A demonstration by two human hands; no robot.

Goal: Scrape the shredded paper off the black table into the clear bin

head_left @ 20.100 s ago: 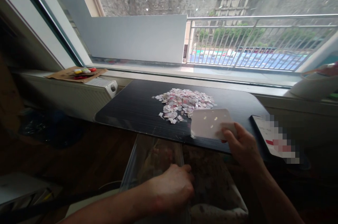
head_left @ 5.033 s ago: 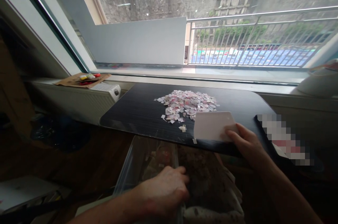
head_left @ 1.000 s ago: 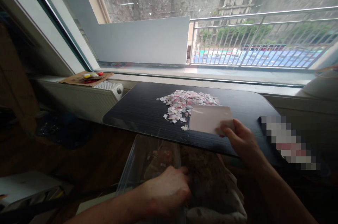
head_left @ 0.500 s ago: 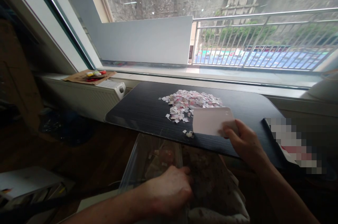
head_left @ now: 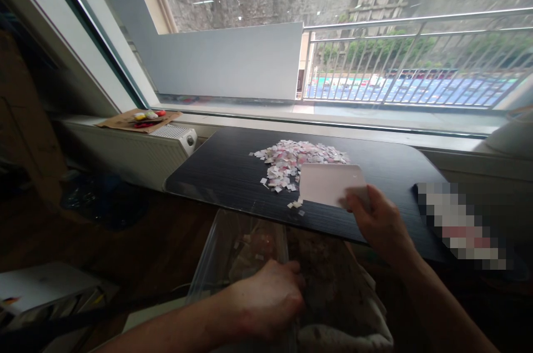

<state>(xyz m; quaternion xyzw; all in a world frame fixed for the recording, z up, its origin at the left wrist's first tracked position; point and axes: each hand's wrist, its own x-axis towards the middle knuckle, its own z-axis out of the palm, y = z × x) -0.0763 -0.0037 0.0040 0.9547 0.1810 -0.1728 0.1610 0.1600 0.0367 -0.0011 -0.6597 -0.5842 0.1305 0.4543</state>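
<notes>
My right hand (head_left: 372,211) is closed around one end of a flat, pale plastic scraper (head_left: 327,183) with rounded corners. The scraper is held tilted over the black tabletop (head_left: 212,178), beside a heap of small white and pinkish paper-like squares (head_left: 297,156). A few loose squares (head_left: 295,205) lie near the scraper's lower left corner. Below the table's front edge, my left hand (head_left: 270,292) is closed at the right rim of a clear plastic bin (head_left: 208,253); its fingertips are hidden. Inside the bin are a reddish round thing and pale pieces, dimly seen.
A radiator (head_left: 125,145) stands left of the table, with cardboard (head_left: 112,121) and small colourful items on top. A window ledge (head_left: 383,134) runs behind. At the right edge of the table lies a blurred-out object (head_left: 462,225). A stained cloth (head_left: 353,331) is below.
My right hand and the scraper have shifted slightly left and up, towards the heap. A small square now shows on the table below the scraper. My left hand stays at the bin.
</notes>
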